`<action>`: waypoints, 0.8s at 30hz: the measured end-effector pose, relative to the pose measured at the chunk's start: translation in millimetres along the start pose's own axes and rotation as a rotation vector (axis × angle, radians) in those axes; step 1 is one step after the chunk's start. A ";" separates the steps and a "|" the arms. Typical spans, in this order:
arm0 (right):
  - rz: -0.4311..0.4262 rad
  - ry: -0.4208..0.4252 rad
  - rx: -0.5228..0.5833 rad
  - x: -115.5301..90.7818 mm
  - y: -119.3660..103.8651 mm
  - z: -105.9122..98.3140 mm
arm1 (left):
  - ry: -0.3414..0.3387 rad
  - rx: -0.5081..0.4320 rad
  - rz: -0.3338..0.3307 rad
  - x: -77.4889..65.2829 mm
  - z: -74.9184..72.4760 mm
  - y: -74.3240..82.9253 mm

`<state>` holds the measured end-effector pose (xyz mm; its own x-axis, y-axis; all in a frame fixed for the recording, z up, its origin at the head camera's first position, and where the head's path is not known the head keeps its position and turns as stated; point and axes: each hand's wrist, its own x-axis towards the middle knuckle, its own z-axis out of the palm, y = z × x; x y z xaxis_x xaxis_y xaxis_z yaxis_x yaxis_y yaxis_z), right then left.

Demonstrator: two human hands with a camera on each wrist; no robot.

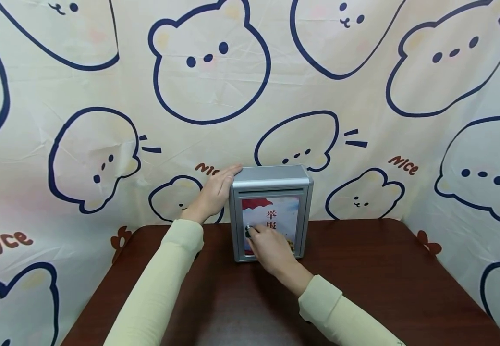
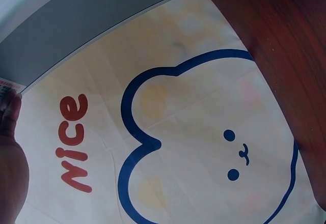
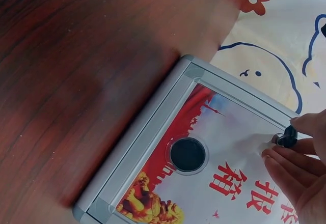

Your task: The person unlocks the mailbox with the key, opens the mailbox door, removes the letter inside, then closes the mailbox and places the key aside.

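Note:
A silver-grey metal report box [image 1: 273,174] with red Chinese characters on its front panel stands upright on the table. My left hand [image 1: 215,192] rests against its upper left edge, fingers fairly straight along the top corner; in the left wrist view only part of that hand [image 2: 12,168] shows beside the box's grey side [image 2: 76,40]. With thumb and fingers, my right hand [image 1: 275,252] pinches a black-headed key [image 3: 290,136] at a small metal lock [image 3: 275,139] on the box's front, near its left edge. How far the key sits in the lock is hidden.
The dark reddish-brown wooden table [image 1: 362,288] extends around the box. Close behind hangs a pale cloth [image 1: 208,91] printed with blue-outlined animal faces, also along both sides. A round black disc [image 3: 187,154] sits on the box's front panel.

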<state>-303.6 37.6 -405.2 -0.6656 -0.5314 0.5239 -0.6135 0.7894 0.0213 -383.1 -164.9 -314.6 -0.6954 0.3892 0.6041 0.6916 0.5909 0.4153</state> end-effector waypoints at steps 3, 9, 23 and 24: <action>0.001 0.000 -0.020 2.2 -1.0 0.4 | -0.002 0.007 -0.001 0.1 -0.7 0.2; -0.008 0.018 -0.053 5.6 -2.4 2.1 | -0.007 0.020 -0.017 -0.6 -0.9 0.4; 0.022 -0.019 -0.055 6.7 -4.2 -0.5 | -0.003 0.016 -0.015 -2.0 -1.3 2.1; 0.025 -0.023 -0.056 6.5 -4.4 -0.4 | -0.001 0.015 -0.014 -2.3 -1.1 2.2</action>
<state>-305.1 30.7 -401.5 -0.6906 -0.5176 0.5051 -0.5722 0.8182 0.0561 -379.8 -165.2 -314.3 -0.7049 0.3814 0.5981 0.6790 0.6069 0.4132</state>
